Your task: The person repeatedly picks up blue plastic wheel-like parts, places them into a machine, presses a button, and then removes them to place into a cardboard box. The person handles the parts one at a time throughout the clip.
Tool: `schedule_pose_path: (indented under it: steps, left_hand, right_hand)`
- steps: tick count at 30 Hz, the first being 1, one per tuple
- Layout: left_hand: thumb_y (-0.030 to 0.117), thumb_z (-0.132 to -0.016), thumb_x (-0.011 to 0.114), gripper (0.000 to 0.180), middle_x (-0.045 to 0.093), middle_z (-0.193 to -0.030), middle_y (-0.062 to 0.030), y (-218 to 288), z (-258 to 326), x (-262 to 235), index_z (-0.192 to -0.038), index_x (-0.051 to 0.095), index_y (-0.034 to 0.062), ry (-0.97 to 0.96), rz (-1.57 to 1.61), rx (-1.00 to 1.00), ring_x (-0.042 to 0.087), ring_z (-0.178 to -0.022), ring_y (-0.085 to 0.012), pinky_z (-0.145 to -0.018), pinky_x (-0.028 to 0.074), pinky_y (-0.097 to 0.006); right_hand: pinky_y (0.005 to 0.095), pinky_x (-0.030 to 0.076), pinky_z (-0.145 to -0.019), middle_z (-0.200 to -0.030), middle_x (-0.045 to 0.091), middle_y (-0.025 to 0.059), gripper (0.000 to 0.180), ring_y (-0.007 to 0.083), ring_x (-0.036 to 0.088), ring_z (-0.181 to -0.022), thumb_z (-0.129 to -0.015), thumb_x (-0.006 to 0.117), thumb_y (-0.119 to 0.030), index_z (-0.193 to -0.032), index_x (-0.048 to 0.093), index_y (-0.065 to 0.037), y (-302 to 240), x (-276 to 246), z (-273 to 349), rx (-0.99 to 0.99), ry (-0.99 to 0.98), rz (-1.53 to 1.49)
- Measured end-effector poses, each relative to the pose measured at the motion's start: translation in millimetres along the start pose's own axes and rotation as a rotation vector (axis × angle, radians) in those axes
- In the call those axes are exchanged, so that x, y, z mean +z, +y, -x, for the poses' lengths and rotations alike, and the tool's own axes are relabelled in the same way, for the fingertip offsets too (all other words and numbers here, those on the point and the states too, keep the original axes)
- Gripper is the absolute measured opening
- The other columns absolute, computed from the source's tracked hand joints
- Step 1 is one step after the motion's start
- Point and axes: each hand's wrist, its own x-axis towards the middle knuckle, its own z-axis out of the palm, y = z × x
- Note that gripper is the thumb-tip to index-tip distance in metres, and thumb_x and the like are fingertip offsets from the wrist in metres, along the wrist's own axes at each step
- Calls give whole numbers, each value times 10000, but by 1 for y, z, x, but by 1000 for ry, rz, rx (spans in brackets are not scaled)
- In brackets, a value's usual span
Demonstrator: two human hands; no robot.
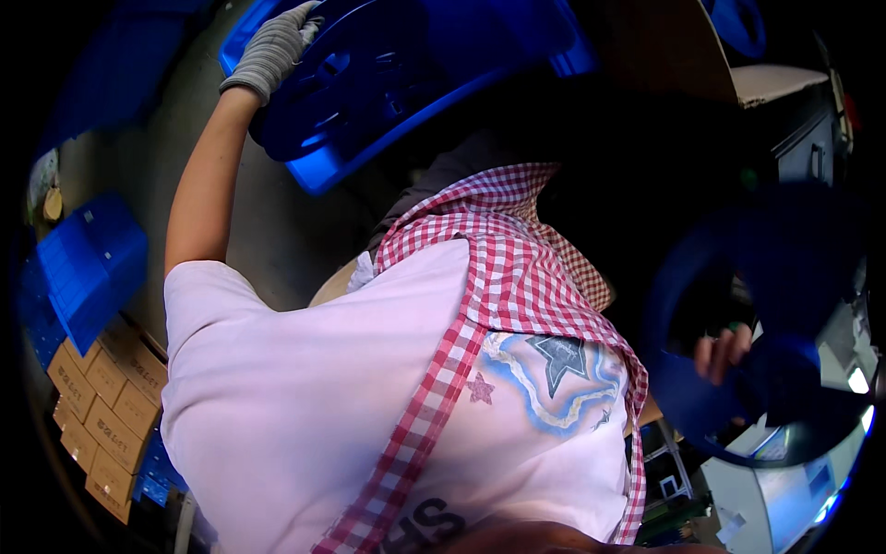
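Observation:
My left hand (275,54), in a grey knitted glove, is closed at the upper left over the edge of a dark blue round plastic part with slots (346,102). That part lies over a bright blue plastic crate (318,171); the thumb is hidden. At the far right, deep in shadow, a dark blue wheel-shaped plastic part (678,397) stands tilted, with a wide ring and spokes. Bare fingertips of my right hand (723,353) curl through its opening and grip it. The rest of that hand and its arm are lost in the dark.
Stacked brown cartons (111,406) stand at the lower left, beside another blue crate (92,263). An open cardboard box (775,83) is at the upper right. Pale equipment (766,499) with lights fills the lower right. A checked apron (535,268) hangs from my body.

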Motion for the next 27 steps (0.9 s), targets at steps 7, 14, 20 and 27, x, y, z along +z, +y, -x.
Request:
schedule_pose_path:
  steps: [7,14,20,27]
  left_hand:
    - [131,-902,533,207,651,-958,-229,93,32,-61,-1080,602,53,91,121,-14,624,-892,-405,-760,490,-432]
    - [175,-908,540,232,640,-922,-244,84,32,-45,-1104,598,65,-3,170,-17,618,-866,-419,-726,491,-450]
    - [168,-886,547,232,655,-846,-215,153,52,-78,-1087,612,71,68,105,85,632,-819,-405,-707,496,-450]
    - [199,-908,521,450,620,-1045,-59,111,102,-131,-1334,508,54,-215,539,-62,597,-986,-158,-899,467,-289]
  right_hand:
    - [400,536,-853,-1228,586,200,621,280,645,-994,-909,472,-487,-1352,430,-53,104,-11,-189,127,486,-215]
    - [516,527,-868,-1338,462,271,695,392,615,-1049,-951,453,-477,-1455,208,-65,189,-101,-353,405,556,38]
    - [550,505,-920,-1375,346,348,585,431,589,-1081,-1014,358,-363,-1465,121,-77,210,-122,-371,312,797,54]
    - [567,519,-918,-1433,248,314,602,476,499,-1171,-1021,292,-366,-1471,31,-63,241,-179,-368,275,822,-279]
